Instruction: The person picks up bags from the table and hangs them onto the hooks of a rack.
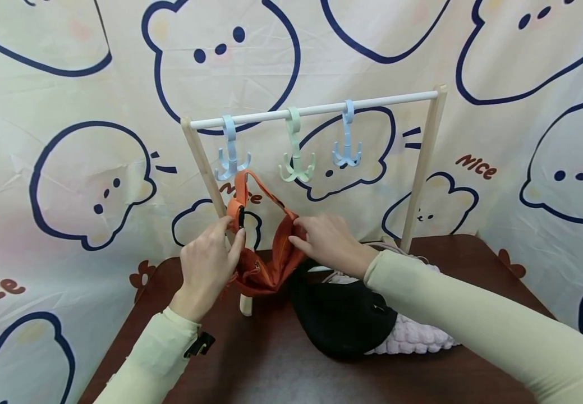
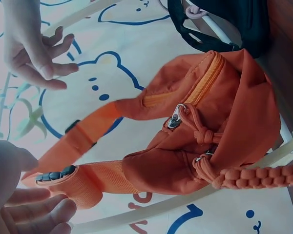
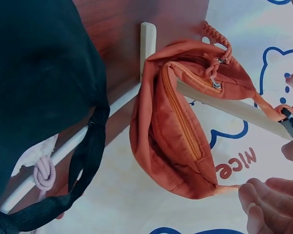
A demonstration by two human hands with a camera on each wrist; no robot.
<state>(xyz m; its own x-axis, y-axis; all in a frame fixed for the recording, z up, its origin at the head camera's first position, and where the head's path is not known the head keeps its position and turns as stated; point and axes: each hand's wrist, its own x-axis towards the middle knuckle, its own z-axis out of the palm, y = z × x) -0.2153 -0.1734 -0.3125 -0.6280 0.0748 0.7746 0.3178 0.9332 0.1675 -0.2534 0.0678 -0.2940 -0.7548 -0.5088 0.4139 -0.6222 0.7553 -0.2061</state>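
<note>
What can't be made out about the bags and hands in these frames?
All views: anything inside the orange bag, hidden by its fabric.
Head view: much of the pale pink bumpy item, behind the black bag and right sleeve.
Head view: most fingers of the left hand, hidden by its back.
Head view: the small mark on the black bag, too small to read.
Right wrist view: part of the black bag, cut off by the left edge.

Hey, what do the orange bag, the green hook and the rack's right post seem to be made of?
The orange bag: matte fabric, perhaps nylon or polyester, judging by its soft folds. The green hook: probably moulded plastic, smooth, with even pastel colour. The right post: likely wood, pale and unpainted-looking, going by its tan tone.
</note>
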